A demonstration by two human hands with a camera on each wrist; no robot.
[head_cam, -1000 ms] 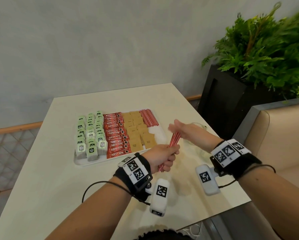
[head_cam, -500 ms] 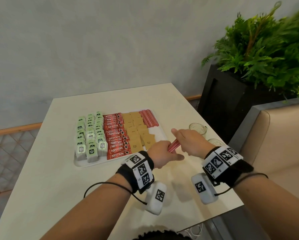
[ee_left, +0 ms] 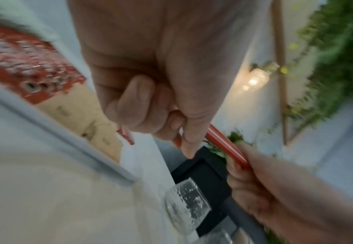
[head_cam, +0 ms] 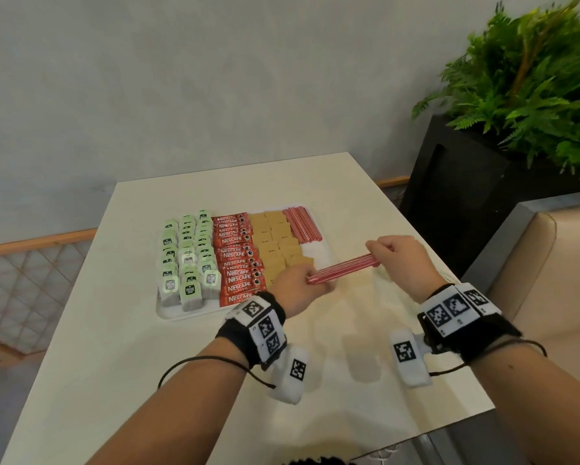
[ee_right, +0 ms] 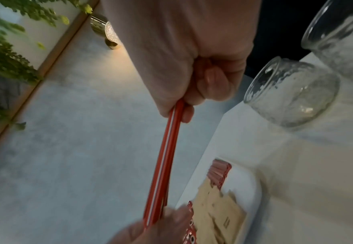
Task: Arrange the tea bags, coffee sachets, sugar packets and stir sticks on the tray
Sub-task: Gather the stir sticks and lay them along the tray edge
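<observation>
A white tray (head_cam: 194, 313) on the table holds rows of green tea bags (head_cam: 188, 256), red coffee sachets (head_cam: 236, 260), brown sugar packets (head_cam: 278, 243) and, at its far right, red-and-white stir sticks (head_cam: 302, 224). I hold a second bundle of stir sticks (head_cam: 344, 267) level above the tray's near right corner. My left hand (head_cam: 300, 288) grips its left end and my right hand (head_cam: 401, 260) grips its right end. The bundle (ee_left: 226, 146) shows between both hands in the left wrist view. In the right wrist view the bundle (ee_right: 163, 165) runs down to the left hand.
Two clear glass jars (ee_right: 292, 94) stand on the table right of the tray, under my right hand. A black planter (head_cam: 463, 193) with a fern (head_cam: 530, 82) stands beyond the table's right edge. A beige padded seat (head_cam: 557, 280) is at the right.
The stick bundle has gone from steeply tilted to nearly level. My hands have drawn apart to its two ends and moved up toward the tray's near right corner.
</observation>
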